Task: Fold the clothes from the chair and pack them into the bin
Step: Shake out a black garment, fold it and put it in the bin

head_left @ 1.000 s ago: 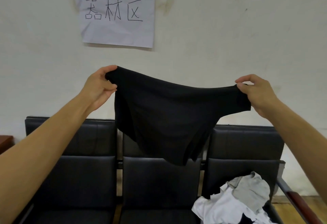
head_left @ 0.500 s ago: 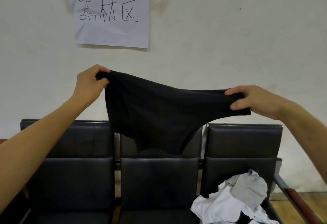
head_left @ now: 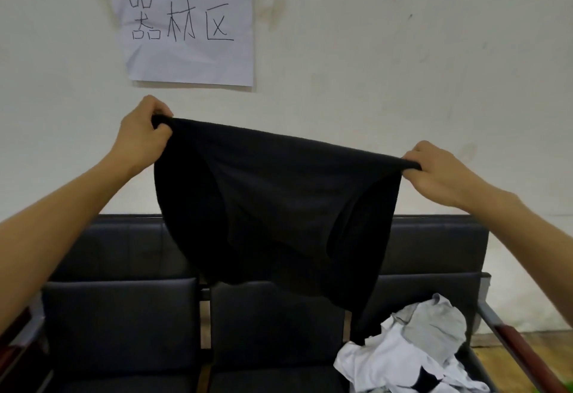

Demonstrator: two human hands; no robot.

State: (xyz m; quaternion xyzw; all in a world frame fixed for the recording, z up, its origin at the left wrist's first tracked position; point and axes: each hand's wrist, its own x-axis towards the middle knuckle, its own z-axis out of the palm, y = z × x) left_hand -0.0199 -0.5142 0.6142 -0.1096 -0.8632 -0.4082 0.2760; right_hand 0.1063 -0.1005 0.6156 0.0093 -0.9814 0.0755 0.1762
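A black garment (head_left: 273, 206) hangs spread out in the air in front of the wall. My left hand (head_left: 142, 135) pinches its upper left corner, and my right hand (head_left: 434, 172) pinches its upper right corner, a little lower. The cloth sags between them and its lower edge hangs in front of the middle seat's backrest. A heap of white and grey clothes (head_left: 412, 352) lies on the right seat of the black three-seat chair (head_left: 124, 315). No bin is in view.
A paper sign (head_left: 186, 29) with handwritten characters is taped to the white wall above the chair. The chair has a red-brown armrest (head_left: 521, 352) at the right end. Wooden floor shows at the bottom right.
Both hands have pulled the garment's top edge wider and tauter, and the cloth now hangs flatter and lower. My right hand's grip has shifted to the corner.
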